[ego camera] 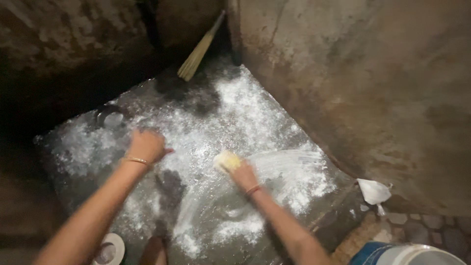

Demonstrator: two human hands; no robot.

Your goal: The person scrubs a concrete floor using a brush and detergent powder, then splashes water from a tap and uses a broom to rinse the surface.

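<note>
Right hand [241,172] clenched, seemingly, around yellow sponge [226,160] on soapy slab [274,127]; left hand [145,145] pressed flat.

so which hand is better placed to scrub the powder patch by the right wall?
Right, probably. The right hand already grips the yellow sponge beside that white powder. The left hand rests bare on the wet floor, farther off.

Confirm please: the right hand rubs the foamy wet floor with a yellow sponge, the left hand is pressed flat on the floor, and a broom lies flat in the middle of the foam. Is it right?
Not quite. The head view shows the broom leaning in the far corner against the wall, not lying in the foam. The rest holds: right hand with yellow sponge, left hand on the floor.
</note>
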